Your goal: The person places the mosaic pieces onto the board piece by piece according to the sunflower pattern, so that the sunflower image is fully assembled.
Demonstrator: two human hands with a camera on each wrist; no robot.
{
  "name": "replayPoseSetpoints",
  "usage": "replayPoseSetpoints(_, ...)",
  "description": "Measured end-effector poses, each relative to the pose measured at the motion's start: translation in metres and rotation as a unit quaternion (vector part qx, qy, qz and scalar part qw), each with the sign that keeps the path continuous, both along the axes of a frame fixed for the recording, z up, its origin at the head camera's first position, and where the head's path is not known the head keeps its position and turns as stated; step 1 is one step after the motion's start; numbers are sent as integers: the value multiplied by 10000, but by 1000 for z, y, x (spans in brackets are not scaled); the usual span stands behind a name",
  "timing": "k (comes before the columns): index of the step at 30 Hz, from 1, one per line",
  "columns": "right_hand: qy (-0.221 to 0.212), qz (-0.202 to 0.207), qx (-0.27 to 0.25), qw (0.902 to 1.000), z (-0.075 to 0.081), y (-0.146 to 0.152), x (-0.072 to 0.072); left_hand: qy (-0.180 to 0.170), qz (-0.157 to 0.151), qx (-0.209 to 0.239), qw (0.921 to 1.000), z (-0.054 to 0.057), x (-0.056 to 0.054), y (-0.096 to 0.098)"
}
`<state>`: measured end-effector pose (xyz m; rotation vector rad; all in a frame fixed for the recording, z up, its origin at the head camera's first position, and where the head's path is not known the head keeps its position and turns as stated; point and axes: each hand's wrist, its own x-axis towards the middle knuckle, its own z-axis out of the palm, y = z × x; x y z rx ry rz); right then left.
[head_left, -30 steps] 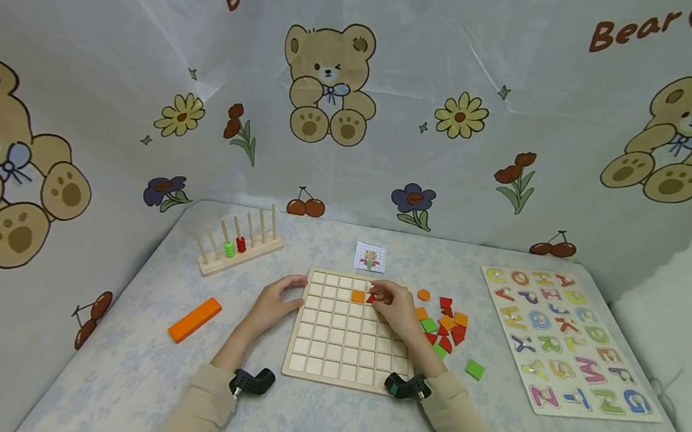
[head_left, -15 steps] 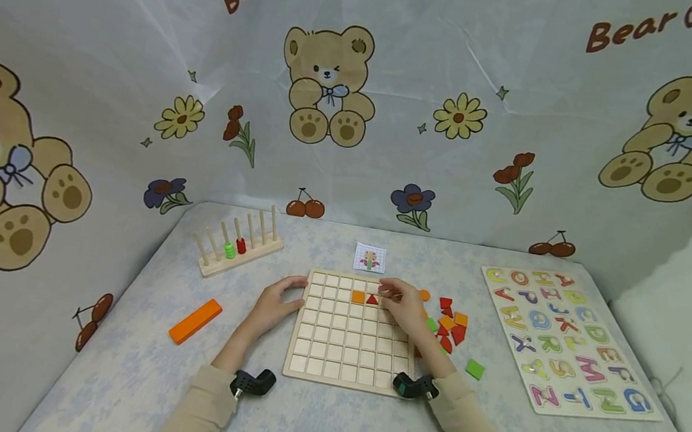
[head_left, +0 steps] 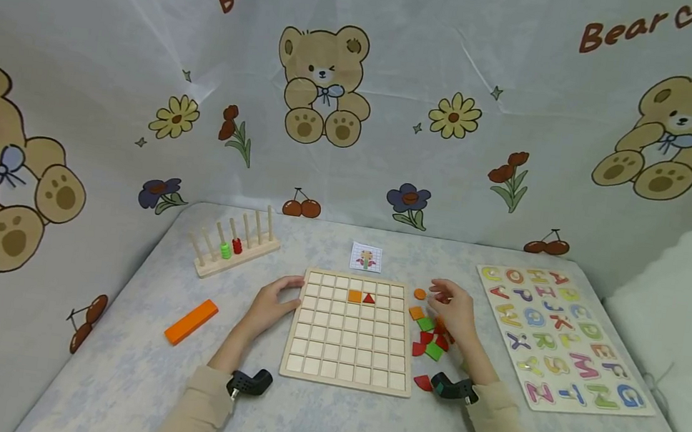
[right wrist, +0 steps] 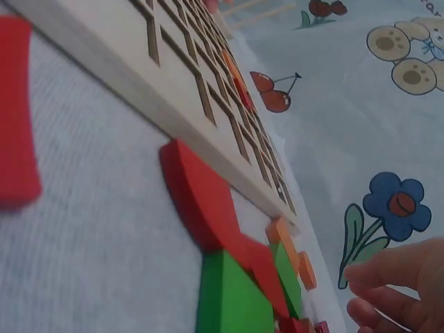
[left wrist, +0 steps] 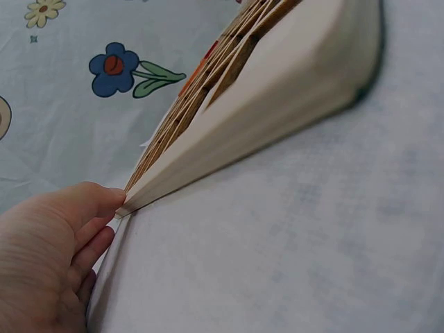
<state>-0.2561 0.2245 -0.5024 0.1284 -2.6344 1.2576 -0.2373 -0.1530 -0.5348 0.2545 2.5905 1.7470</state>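
A wooden grid board (head_left: 330, 347) lies in front of the person. An orange square tile (head_left: 355, 296) and a red triangle tile (head_left: 369, 299) sit side by side in its second row from the back. My left hand (head_left: 270, 304) rests its thumb and fingertips against the board's left edge near the far corner, also visible in the left wrist view. Above the far part of the loose tiles (head_left: 425, 324) hovers my right hand (head_left: 455, 314), its fingers loosely bent and part of the pile hidden beneath. In the right wrist view its thumb and fingers (right wrist: 388, 277) show no tile between them.
A small pattern card (head_left: 366, 257) lies behind the board. To the left are a peg rack (head_left: 237, 258) with green and red rings and an orange bar (head_left: 191, 322). An alphabet board (head_left: 564, 344) lies at right; a red quarter-round tile (head_left: 423, 382) sits near the right wrist.
My right hand has let go of the red triangle in its cell and moved right, off the board to over the loose tiles. The left hand stays at the board's edge.
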Motion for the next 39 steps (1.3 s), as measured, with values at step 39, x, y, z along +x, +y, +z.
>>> replayPoseSetpoints(39,-487,-943,16,9943,-14,7,7,81,33,36,10000,-4,-1,0)
